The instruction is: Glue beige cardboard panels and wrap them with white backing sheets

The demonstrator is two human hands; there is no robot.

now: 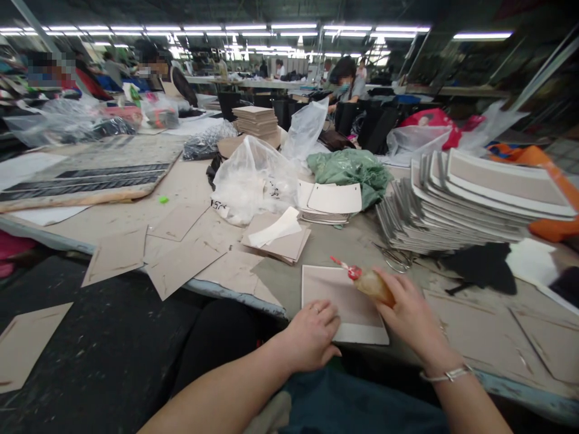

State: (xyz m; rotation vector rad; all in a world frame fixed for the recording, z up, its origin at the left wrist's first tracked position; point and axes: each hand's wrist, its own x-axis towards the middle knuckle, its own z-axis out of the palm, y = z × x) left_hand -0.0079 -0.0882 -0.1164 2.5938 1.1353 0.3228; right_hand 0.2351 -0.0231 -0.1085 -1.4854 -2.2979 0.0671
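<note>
A pale rectangular board [335, 295] lies flat at the near edge of the worktable [325, 244]. My left hand [312, 333] presses on its near left corner with the fingers curled over the edge. My right hand [411, 313] is closed round a small amber glue bottle [371, 283] with a red nozzle [344, 266]. The nozzle points left over the board's top right corner.
A tall fanned stack of grey and white boards [470, 199] stands to the right, with scissors [395, 259] at its foot. Clear plastic bags [253, 178], a green bag [350, 169] and loose cardboard sheets [181, 259] cover the table's middle and left. Other people work at far tables.
</note>
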